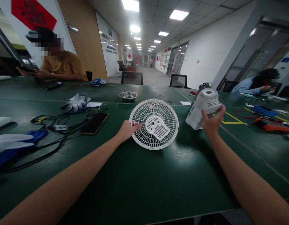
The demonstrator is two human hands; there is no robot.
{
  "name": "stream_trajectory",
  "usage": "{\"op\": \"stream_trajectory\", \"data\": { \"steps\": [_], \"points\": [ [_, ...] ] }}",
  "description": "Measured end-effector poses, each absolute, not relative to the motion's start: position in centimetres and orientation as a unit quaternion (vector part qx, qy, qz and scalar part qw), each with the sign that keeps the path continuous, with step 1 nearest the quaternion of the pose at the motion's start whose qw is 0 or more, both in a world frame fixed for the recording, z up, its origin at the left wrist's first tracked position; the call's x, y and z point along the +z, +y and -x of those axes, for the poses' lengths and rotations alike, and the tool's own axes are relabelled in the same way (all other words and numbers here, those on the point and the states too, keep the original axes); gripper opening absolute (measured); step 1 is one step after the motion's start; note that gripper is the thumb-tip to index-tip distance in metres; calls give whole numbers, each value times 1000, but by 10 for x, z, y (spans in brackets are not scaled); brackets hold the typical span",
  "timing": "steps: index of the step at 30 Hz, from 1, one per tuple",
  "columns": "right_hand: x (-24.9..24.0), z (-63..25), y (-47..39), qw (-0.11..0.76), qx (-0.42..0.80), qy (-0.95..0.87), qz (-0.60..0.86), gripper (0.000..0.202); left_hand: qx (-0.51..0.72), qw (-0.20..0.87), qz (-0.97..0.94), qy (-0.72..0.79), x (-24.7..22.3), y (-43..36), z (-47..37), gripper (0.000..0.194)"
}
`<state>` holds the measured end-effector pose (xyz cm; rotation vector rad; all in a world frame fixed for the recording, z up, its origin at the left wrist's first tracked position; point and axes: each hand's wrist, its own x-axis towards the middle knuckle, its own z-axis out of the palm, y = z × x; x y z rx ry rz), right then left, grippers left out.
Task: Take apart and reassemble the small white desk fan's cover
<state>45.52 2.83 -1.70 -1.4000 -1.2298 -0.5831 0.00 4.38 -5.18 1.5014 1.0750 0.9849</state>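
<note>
While left hand (126, 131) pinches white fan grille (156, 125) at left rim, thumb on face, right hand (212, 122) grips white plastic housing (200, 107) from its right side. Housing right of grille, gap between, right hand nearer it. Both over green table (163, 184); whether grille touches it, cannot tell. Grille round, no long axis, face tilted toward wearer. Housing's long axis slants: holed end up and right, other end down and left.
</note>
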Motion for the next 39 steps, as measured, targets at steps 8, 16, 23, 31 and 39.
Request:
{"op": "stream_trajectory", "data": {
  "steps": [8, 16, 23, 31, 39],
  "points": [
    [-14, -402, 19, 524, -197, -598, 573, 88, 405, 501, -620, 447, -51, 43, 0, 18],
    [-49, -364, 32, 432, 9, -623, 652, 82, 396, 498, -620, 459, -51, 44, 0, 18],
    [-59, -371, 38, 347, 56, -606, 714, 77, 406, 500, -610, 462, -54, 47, -1, 17],
    [-56, -364, 32, 286, -18, -625, 726, 76, 407, 493, -622, 452, -51, 44, -1, 16],
    [-30, -328, 7, 457, 160, -671, 561, 35, 399, 500, -618, 456, -49, 42, -1, 17]
  ]
}}
